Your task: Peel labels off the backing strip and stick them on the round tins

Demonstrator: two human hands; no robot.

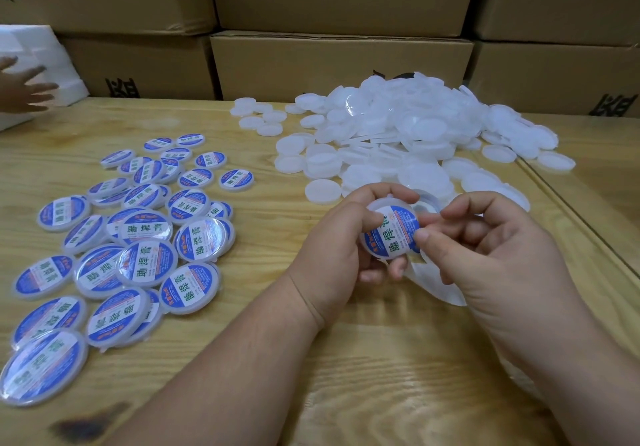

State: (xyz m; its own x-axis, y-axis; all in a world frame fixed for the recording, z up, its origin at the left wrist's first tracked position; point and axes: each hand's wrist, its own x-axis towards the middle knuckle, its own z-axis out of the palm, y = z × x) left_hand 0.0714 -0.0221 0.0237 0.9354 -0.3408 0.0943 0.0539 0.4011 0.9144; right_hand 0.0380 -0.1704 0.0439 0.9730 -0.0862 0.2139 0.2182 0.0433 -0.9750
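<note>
Far left, another person's hand (24, 87) spread open; heap of blue-labelled round white plastic tins (114, 248) on pale wooden table (277, 359). Centre — left hand (341, 241) gripping one labelled tin (389, 232) (held above the table), right hand (485, 248) pinching its edge — unlabelled white tins (398, 134) piled behind.

Your left hand (341, 237) and right hand (491, 248) meet over the near middle of the wooden table (363, 376), with a round tin (389, 234) between them and the backing strip (440, 283) under your right hand. The labelled tins (114, 248) lie to your left, the pile of unlabelled tins (408, 137) behind your hands. Stacked cardboard boxes (341, 64) stand behind the table, and another person's hand (24, 89) is at the far left.
</note>
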